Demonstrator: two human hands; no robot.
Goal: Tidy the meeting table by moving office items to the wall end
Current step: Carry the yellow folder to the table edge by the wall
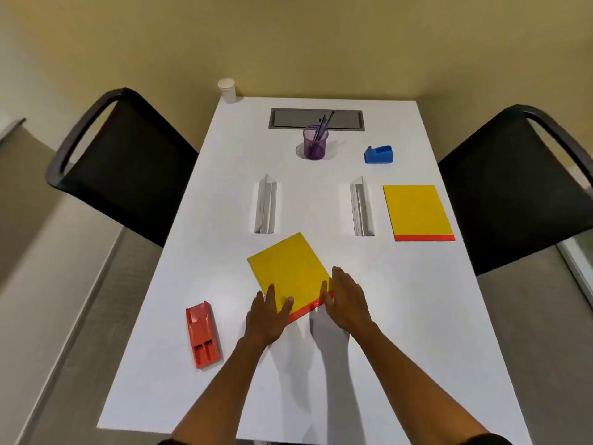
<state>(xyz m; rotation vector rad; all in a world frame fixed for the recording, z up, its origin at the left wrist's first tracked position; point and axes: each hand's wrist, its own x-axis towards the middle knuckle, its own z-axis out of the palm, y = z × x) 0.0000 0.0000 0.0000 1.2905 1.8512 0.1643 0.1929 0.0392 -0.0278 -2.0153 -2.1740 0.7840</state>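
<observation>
The near yellow notepad [290,271] is partly hidden: the left hand [266,319] covers its near left corner and the right hand [346,303] covers its near right corner and part of the red strip. Both forearms run off the near edge. The left chair [128,165] and right chair [513,187] hide their seats behind the white table [417,316]. The pens in the purple cup [315,142] are too small to count.

Yellow notepads [290,268], red-edged; purple pen cup [315,143]; blue tape dispenser [378,154].
</observation>
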